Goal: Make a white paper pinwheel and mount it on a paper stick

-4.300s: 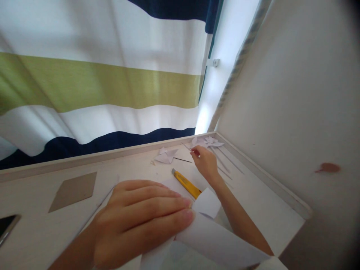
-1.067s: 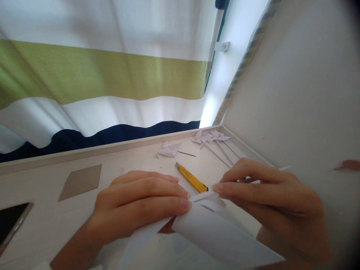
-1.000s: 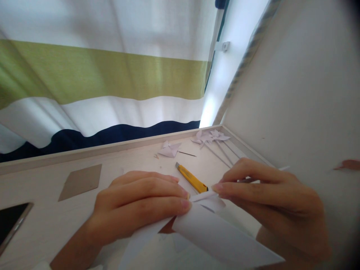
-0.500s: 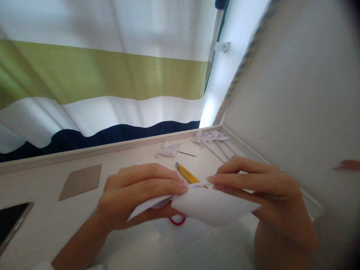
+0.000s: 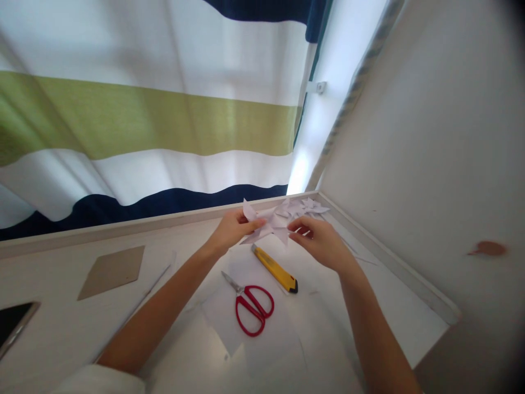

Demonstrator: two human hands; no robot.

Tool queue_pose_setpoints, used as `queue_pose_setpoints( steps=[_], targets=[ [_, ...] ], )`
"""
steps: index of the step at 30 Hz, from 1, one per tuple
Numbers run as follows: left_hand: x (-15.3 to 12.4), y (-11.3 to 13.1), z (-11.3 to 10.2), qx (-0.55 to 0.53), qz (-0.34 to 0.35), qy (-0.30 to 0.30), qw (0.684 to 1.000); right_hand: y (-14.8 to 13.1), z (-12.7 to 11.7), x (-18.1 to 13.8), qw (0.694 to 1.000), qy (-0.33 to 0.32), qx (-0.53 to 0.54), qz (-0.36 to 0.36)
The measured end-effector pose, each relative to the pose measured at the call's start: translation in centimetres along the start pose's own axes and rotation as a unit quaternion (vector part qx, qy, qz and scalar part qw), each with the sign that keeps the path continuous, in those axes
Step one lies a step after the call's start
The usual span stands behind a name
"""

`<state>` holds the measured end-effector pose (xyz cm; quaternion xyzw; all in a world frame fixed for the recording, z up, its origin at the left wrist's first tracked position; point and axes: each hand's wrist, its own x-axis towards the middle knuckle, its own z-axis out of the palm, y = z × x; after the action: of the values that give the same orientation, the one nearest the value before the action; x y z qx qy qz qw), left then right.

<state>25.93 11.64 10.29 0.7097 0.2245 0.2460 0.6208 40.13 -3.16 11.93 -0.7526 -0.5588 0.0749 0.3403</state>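
Both my arms reach out over the white desk [image 5: 61,306]. My left hand [image 5: 230,230] pinches a white folded paper pinwheel [image 5: 264,229] by its left side and holds it just above the desk. My right hand [image 5: 322,243] grips the same pinwheel from the right with its fingertips. A yellow utility knife [image 5: 274,268] lies right below the hands. Red-handled scissors [image 5: 251,307] rest on white paper sheets [image 5: 266,342], nearer to me, between my forearms.
More white paper pinwheels [image 5: 305,207] on thin sticks lie in the far right corner by the white wall [image 5: 430,137]. A brown card [image 5: 111,264] and a dark phone [image 5: 14,322] lie at the left. A striped curtain [image 5: 143,120] hangs behind the desk's raised rim.
My hands held a folded white sheet close to me; they have since stretched to the far side and picked up the pinwheel. The scissors under the sheet now show.
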Motion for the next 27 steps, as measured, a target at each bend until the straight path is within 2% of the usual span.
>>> queue_pose_setpoints(
  steps=[7,11,16,22,27],
  targets=[
    [4.5,-3.9,1.6,-0.003,-0.070,-0.059,0.996,5.4,3.5,1.6,0.997,-0.033,0.022,0.064],
    [5.7,-4.5,2.3,-0.028,-0.083,-0.084,0.993,7.4,4.6,2.0,0.992,-0.034,0.059,0.106],
    [6.4,-4.8,2.6,-0.058,-0.088,-0.097,0.990,8.4,5.2,2.1,0.985,-0.028,0.102,0.136],
    [6.8,-5.3,2.5,-0.069,-0.119,-0.064,0.988,9.3,6.1,2.3,0.983,-0.012,0.108,0.149],
    [6.4,-5.1,0.8,-0.040,-0.129,0.030,0.990,10.6,6.2,3.4,0.984,0.025,0.041,0.170]
  ],
)
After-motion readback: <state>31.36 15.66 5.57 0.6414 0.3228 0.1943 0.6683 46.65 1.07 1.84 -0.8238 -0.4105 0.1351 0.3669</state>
